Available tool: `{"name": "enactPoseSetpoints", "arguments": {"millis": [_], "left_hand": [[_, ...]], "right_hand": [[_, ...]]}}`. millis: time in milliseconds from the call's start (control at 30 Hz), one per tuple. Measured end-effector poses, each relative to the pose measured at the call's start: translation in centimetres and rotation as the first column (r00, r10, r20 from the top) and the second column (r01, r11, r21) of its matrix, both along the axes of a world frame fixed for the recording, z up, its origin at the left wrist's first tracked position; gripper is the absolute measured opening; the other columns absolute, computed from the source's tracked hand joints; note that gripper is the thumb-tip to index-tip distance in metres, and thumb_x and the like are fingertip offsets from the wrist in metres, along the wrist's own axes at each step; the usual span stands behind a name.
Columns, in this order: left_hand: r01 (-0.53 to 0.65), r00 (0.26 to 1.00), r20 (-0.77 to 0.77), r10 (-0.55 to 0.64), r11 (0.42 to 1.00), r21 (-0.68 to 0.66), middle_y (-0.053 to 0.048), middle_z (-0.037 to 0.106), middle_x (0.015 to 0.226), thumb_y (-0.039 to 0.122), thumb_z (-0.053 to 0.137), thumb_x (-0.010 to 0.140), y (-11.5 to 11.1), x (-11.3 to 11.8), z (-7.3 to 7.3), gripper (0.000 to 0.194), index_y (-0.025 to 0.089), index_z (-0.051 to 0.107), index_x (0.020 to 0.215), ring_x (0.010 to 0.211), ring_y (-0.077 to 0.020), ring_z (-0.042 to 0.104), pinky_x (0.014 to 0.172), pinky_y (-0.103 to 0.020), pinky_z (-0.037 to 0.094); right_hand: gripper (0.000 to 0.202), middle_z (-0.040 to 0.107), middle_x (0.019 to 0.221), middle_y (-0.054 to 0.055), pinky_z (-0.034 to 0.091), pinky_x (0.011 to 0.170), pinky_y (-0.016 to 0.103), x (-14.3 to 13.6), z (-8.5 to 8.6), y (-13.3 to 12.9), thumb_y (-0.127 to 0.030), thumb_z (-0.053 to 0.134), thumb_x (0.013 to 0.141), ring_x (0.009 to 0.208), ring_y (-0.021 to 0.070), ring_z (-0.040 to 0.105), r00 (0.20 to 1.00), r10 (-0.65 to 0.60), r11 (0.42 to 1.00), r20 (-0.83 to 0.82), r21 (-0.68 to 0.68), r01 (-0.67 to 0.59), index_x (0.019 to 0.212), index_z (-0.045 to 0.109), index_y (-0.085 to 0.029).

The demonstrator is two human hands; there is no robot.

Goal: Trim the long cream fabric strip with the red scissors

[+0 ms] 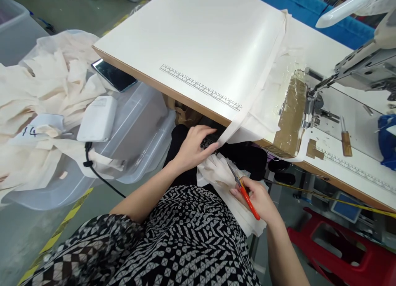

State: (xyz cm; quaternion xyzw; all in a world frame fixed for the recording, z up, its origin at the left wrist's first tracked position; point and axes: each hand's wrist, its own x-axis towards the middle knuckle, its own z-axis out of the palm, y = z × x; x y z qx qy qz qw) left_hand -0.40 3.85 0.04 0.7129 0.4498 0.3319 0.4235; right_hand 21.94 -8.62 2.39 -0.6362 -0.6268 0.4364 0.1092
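My left hand (pixel 195 148) is at the table's front edge, its thumb at a strip of cream fabric (pixel 236 127) that runs across the white tabletop and over the edge. Its fingers are spread, the index finger reaching under the edge. In my right hand (pixel 256 197) are red-handled scissors (pixel 247 199), their dark blades pointing up and left. Several cream fabric pieces (pixel 216 170) lie on my lap beneath the blades. Whether the left thumb pinches the strip or only touches it is hard to see.
To the right stands a sewing machine (pixel 359 65), with a wooden-handled tool (pixel 346 144) nearby. At left, a plastic bin (pixel 58 195) holds cream fabric, a white device (pixel 97 119) and a phone (pixel 114 75). A red stool (pixel 365 257) stands lower right.
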Motion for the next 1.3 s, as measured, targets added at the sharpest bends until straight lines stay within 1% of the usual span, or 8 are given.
{"name": "enactPoseSetpoints", "arguments": {"millis": [167,400,500,600,800,933,1100,1300], "left_hand": [[0.065,0.978,0.21,0.004,0.945,-0.32,-0.003,0.063,0.077,0.046,0.05,0.089,0.6,1.9,-1.9,0.032,0.017,0.061,0.082,0.073,-0.0167,0.058,0.068,-0.027,0.045],[-0.381,0.921,-0.265,0.285,0.797,-0.468,0.008,0.044,0.047,0.02,0.054,0.078,-3.3,-5.6,-7.2,0.009,0.017,0.053,0.087,0.044,-0.0123,0.042,0.047,-0.022,0.03],[-0.067,0.997,-0.01,0.08,0.745,-0.664,0.004,0.055,0.053,0.032,0.05,0.087,-5.2,-5.9,-4.4,0.023,0.015,0.057,0.101,0.048,-0.0136,0.053,0.051,-0.023,0.041],[0.383,0.914,0.387,-0.123,0.581,-0.718,-0.009,0.07,0.091,0.042,0.049,0.091,-5.8,-4.0,-0.6,0.038,0.015,0.056,0.117,0.08,-0.0194,0.067,0.064,-0.027,0.052],[0.139,0.983,-0.075,-0.165,0.953,-0.269,-0.003,0.062,0.089,0.039,0.057,0.09,-5.1,-1.9,1.6,0.024,0.018,0.066,0.082,0.062,-0.0087,0.049,0.057,-0.022,0.04],[0.108,0.989,-0.077,-0.124,0.977,-0.185,-0.005,0.06,0.104,0.036,0.053,0.092,-4.9,-1.9,1.6,0.024,0.017,0.061,0.082,0.057,-0.0056,0.045,0.056,-0.022,0.04],[0.293,0.94,0.332,-0.08,0.688,-0.664,-0.002,0.068,0.073,0.046,0.053,0.092,-4.5,-1.6,1.8,0.029,0.017,0.053,0.094,0.059,-0.0142,0.067,0.056,-0.023,0.051],[0.384,0.882,0.468,0.057,0.488,-0.784,-0.011,0.075,0.082,0.047,0.07,0.081,-3.7,-1.4,0.7,0.038,0.011,0.062,0.093,0.08,-0.0227,0.074,0.069,-0.026,0.058]], "right_hand": [[0.042,0.05,0.063,-0.002,0.032,0.056,0.025,0.2,0.7,-0.8,-0.055,0.06,0.084,0.058,0.0127,0.043,0.999,-0.051,0.999,-0.02,0.013,0.051,0.067,0.043,-0.02],[0.036,0.049,0.065,-0.002,0.034,0.055,0.024,1.2,0.5,-2.5,-0.049,0.061,0.085,0.059,0.0125,0.043,0.989,-0.102,0.994,-0.104,-0.051,0.097,0.071,0.048,-0.019],[0.038,0.049,0.064,-0.002,0.033,0.054,0.023,0.6,0.2,-2.2,-0.049,0.063,0.084,0.058,0.0119,0.041,0.985,-0.103,0.992,-0.135,-0.084,0.093,0.069,0.045,-0.019],[0.038,0.046,0.064,-0.003,0.031,0.054,0.023,0.2,0.0,-1.5,-0.05,0.062,0.084,0.059,0.0118,0.039,0.987,-0.082,0.993,-0.139,-0.093,0.07,0.069,0.045,-0.019],[0.041,0.04,0.064,-0.004,0.03,0.054,0.024,0.3,-0.2,-0.5,-0.054,0.063,0.083,0.06,0.0114,0.035,0.977,-0.097,0.985,-0.188,-0.162,0.067,0.07,0.046,-0.019],[0.041,0.041,0.067,-0.003,0.03,0.057,0.025,0.0,-0.4,0.0,-0.056,0.06,0.084,0.062,0.0123,0.037,0.983,-0.049,0.985,-0.179,-0.171,0.018,0.072,0.047,-0.019],[0.04,0.041,0.067,-0.003,0.029,0.056,0.025,-0.5,-0.6,1.4,-0.056,0.056,0.087,0.062,0.0121,0.037,0.979,0.065,0.98,-0.194,-0.171,-0.099,0.074,0.046,-0.019],[0.044,0.032,0.066,-0.004,0.025,0.053,0.025,-0.2,-1.2,2.4,-0.057,0.055,0.087,0.06,0.0105,0.03,0.959,0.131,0.964,-0.253,-0.195,-0.183,0.07,0.038,-0.02]]}}
